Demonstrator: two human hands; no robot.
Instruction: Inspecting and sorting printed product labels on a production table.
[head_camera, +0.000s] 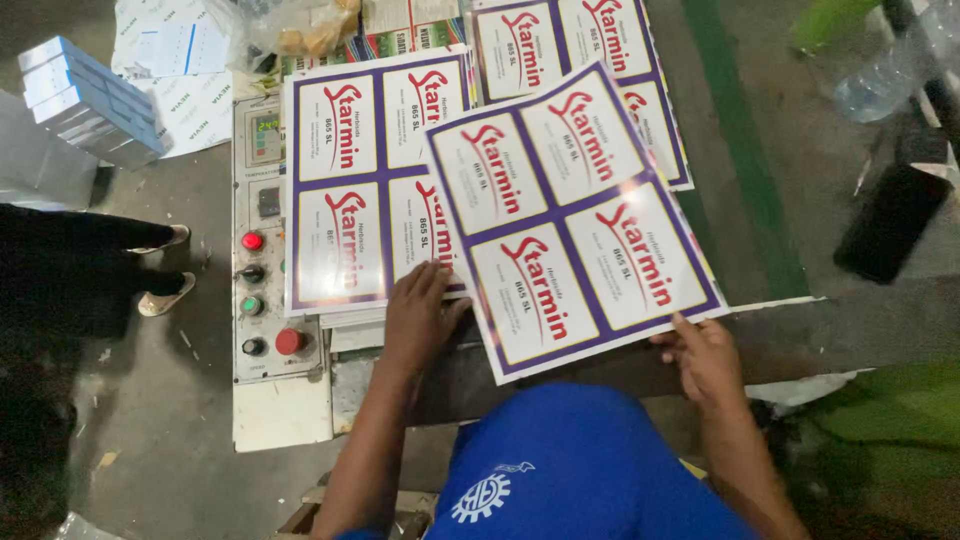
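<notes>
A glossy printed sheet (575, 215) with four white labels framed in purple is tilted above the machine. My right hand (703, 357) grips its near right edge between thumb and fingers. My left hand (420, 315) lies flat, fingers spread, on the near edge of a stack of like sheets (345, 190) lying on the machine top, beside the lifted sheet's left corner. A further pile of the same sheets (575, 35) lies behind.
A control panel (262, 270) with red, green and black buttons sits left of the stack. Another person's sandalled feet (165, 270) stand on the concrete floor at left. Stacked blue-white boxes (85, 100) are at top left, a plastic bottle (885, 80) at top right, a green floor stripe (745, 150).
</notes>
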